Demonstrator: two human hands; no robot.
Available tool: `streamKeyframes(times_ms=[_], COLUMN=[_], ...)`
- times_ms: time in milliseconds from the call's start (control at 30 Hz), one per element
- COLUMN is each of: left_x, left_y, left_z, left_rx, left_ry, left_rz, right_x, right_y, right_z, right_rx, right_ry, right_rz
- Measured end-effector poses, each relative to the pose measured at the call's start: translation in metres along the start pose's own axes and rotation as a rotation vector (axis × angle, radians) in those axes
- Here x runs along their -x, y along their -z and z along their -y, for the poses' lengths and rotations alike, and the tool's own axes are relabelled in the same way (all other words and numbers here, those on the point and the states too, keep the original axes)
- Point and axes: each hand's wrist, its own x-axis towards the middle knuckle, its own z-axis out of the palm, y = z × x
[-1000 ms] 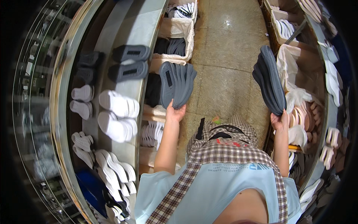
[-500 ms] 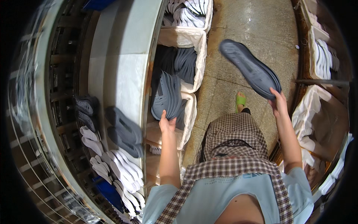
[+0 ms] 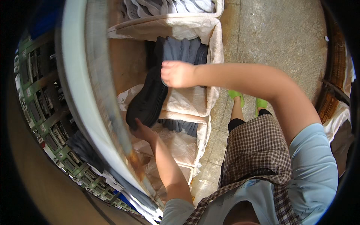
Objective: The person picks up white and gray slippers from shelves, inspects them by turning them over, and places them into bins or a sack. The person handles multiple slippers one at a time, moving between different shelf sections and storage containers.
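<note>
My left hand (image 3: 142, 132) grips the lower end of a stack of dark grey shoe soles (image 3: 147, 100), held upright over a white sack-lined bin (image 3: 187, 103). My right hand (image 3: 177, 74) reaches across from the right and closes on the top of the same stack. More dark grey soles (image 3: 183, 49) stand in the bin behind the stack, and a few lie lower down (image 3: 179, 126).
A curved metal rack edge (image 3: 80, 90) runs down the left, with shelves of white soles (image 3: 123, 191) below it. Another bin of light grey soles (image 3: 168, 7) sits at the top. A concrete floor (image 3: 273, 37) lies on the right, where my green shoes (image 3: 235, 93) stand.
My head has tipped down toward the bins. My right hand swung left from the aisle with its sole and now meets the stack in my left hand above the bin.
</note>
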Motion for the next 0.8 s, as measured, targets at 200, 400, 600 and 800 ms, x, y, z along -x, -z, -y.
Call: streamKeyframes(times_ms=[200, 400, 600, 800], left_x=[-0.050, -0.077, -0.025, 0.002], left_y=[-0.107, -0.269, -0.427, -0.447], left_z=[-0.032, -0.042, 0.013, 0.030], left_rx=[-0.837, -1.174, -1.619, -1.334], left_ry=[-0.661, -0.811, -0.842, -0.801], left_rz=[0.178, 0.808, 1.259, 1.135], right_x=[0.010, 0.058, 0.082, 0.050], right_y=[-0.178, -0.308, -0.335, -0.323], right_z=[0.038, 0.068, 0.061, 0.100], right_rx=[0.516, 0.746, -0.250, -0.705], right_ry=[0.121, 0.446, -0.214, -0.497], right_rz=[1.009, 1.624, 1.766, 1.777])
